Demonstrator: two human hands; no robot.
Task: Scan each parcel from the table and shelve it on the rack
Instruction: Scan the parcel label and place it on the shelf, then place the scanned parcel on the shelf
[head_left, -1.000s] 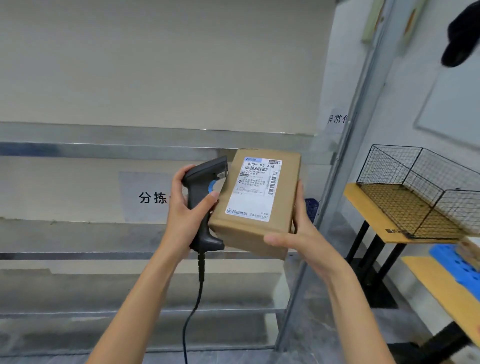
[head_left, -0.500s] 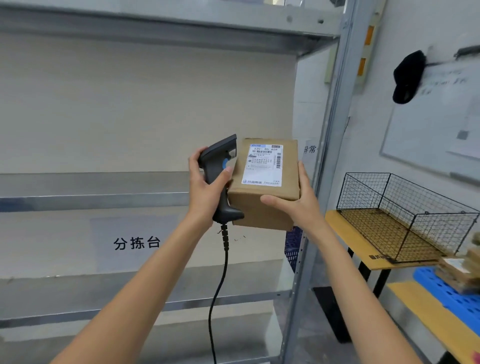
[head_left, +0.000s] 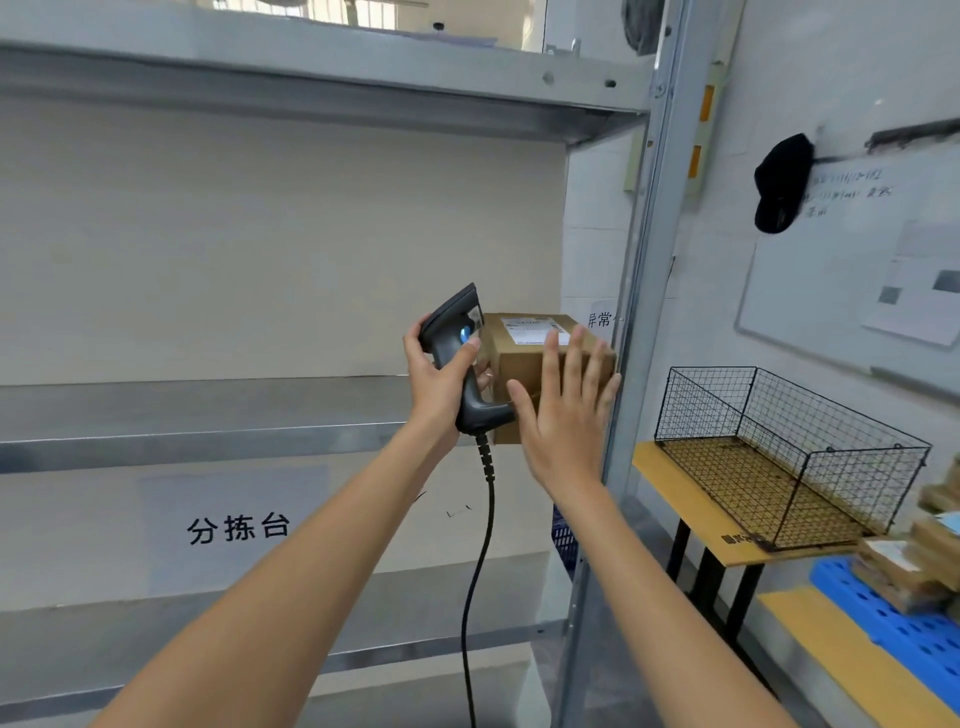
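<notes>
A brown cardboard parcel (head_left: 524, 364) is seen at the centre of the frame, set on the middle shelf (head_left: 208, 415) of a grey metal rack (head_left: 631, 322), close against the rack's right upright, its white label facing up. The right hand (head_left: 563, 410) is spread flat with straight fingers against the parcel's near face, holding nothing. The left hand (head_left: 441, 379) is wrapped around the handle of a black corded scanner (head_left: 457, 338), just left of the parcel.

The parcel appears to sit near the shelf's front edge; if left unpushed, it could be tipped off. The dangling cord could also be snagged.

At the right of the frame, a black wire basket (head_left: 789, 457) on a yellow table (head_left: 675, 493) looks empty. More parcels (head_left: 924, 561) are stacked at the lower right edge.
</notes>
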